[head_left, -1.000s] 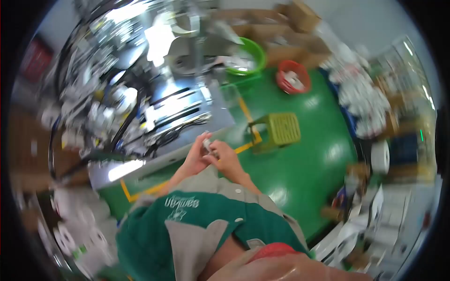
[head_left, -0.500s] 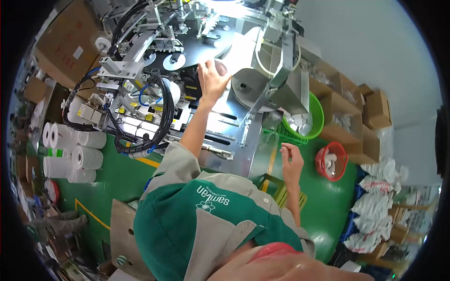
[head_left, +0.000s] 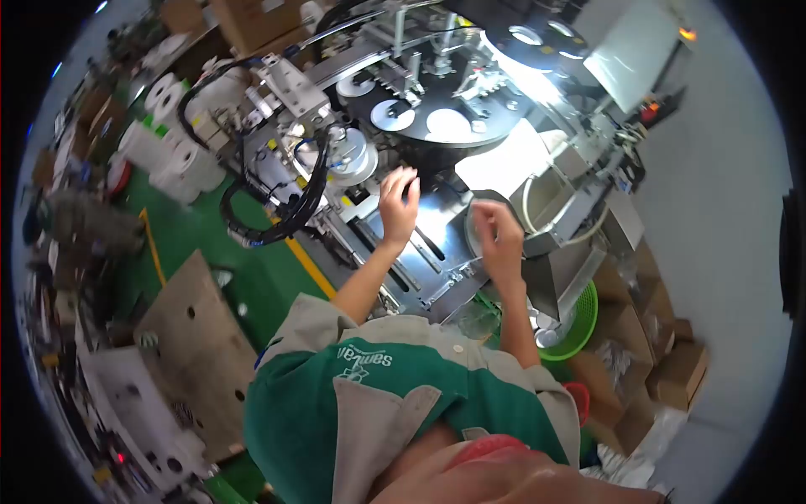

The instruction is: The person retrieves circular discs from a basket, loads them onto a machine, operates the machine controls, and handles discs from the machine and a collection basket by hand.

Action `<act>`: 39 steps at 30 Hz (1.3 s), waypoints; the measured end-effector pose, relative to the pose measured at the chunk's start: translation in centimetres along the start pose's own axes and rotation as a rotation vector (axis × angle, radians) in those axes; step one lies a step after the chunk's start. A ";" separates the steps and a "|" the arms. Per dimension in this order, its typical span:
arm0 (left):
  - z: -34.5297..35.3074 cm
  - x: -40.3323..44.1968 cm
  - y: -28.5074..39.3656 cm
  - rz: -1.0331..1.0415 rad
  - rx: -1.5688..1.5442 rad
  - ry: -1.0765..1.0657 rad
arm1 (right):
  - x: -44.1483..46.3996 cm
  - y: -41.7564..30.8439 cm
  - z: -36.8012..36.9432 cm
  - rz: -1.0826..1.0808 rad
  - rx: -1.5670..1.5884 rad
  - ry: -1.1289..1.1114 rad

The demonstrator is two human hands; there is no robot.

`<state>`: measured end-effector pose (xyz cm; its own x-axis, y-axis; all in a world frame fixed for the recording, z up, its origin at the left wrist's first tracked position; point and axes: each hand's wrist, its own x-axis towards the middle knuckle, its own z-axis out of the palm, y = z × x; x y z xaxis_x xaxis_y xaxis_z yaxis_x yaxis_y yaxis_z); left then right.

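Note:
My left hand [head_left: 398, 210] is raised over the metal worktop [head_left: 437, 220] of a machine. Its fingers are loosely bent with the thumb apart, and nothing shows between them. My right hand [head_left: 501, 244] is beside a round grey metal disc [head_left: 473, 231], partly covering it. Motion blur smears its fingers, so I cannot tell whether it touches the disc or holds anything. Beyond both hands is a dark round turntable [head_left: 403, 128] carrying white discs, among them a bright one [head_left: 449, 125]. A clear round spool-like part [head_left: 351, 155] sits left of my left hand.
Black cables [head_left: 315, 197] loop at the machine's left side. A green basket [head_left: 579, 332] with pale pieces stands right of my right arm, near cardboard boxes [head_left: 680, 361]. White rolls [head_left: 164, 151] stand far left. A tan board with holes [head_left: 197, 332] lies lower left.
The view has swung round. My left hand has drawn back from the round, pale thing it was at. My right hand has risen from beside the worktop to the grey disc.

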<state>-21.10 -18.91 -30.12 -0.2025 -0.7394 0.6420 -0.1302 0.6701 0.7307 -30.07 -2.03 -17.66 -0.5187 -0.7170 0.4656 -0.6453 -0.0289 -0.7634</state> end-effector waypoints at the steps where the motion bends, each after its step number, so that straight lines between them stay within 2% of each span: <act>1: -1.5 -2.4 -0.8 -0.146 0.039 0.012 | 1.6 1.0 0.6 -0.024 -0.036 0.010; 3: -3.7 -5.7 -5.1 -0.448 0.156 0.055 | 4.4 2.7 2.4 0.060 0.060 0.016; 5: -5.7 -6.0 -7.8 -0.591 0.296 0.160 | 7.0 3.0 4.2 0.039 0.095 0.019; 9: -6.6 -4.5 -12.2 -0.594 0.137 0.107 | 9.2 4.3 8.2 0.086 0.181 -0.024; 12: -5.6 -2.6 -12.3 -0.799 0.129 -0.040 | 9.1 5.9 10.3 0.129 0.115 -0.055; 13: -4.5 -2.6 -14.4 -0.527 -0.113 0.140 | 9.3 6.2 10.7 0.132 0.082 -0.039; 14: -4.3 -3.5 -16.3 -0.583 0.026 0.027 | 9.2 6.4 11.2 0.139 0.047 -0.023; 16: -4.3 -3.5 -18.0 -0.453 0.225 -0.077 | 9.3 7.0 12.2 0.162 -0.013 0.044; 17: -3.6 -4.0 -18.4 -0.548 0.123 0.003 | 9.4 7.2 12.3 0.201 -0.073 0.048; 18: -3.5 -4.0 -18.3 -0.459 0.237 -0.002 | 9.2 7.4 12.6 0.222 -0.126 0.059; 20: -4.9 -1.3 -15.6 -0.139 0.558 -0.066 | 9.3 7.7 13.3 0.238 -0.177 0.085; 26: -4.3 -2.6 -17.0 -0.264 0.451 -0.162 | 9.5 7.2 14.9 0.182 -0.313 0.065; 33: -5.1 -3.3 -16.6 -0.348 0.350 -0.231 | 10.1 7.8 16.7 0.065 -0.268 0.069; 39: -6.0 -3.9 -15.5 -0.401 0.296 -0.275 | 11.0 7.5 17.4 0.070 -0.215 0.072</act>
<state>-12.47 -26.79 -42.59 -0.3214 -0.9222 0.2152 -0.5072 0.3596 0.7832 -30.85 -22.22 -26.09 -0.6001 -0.6606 0.4511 -0.7070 0.1741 -0.6855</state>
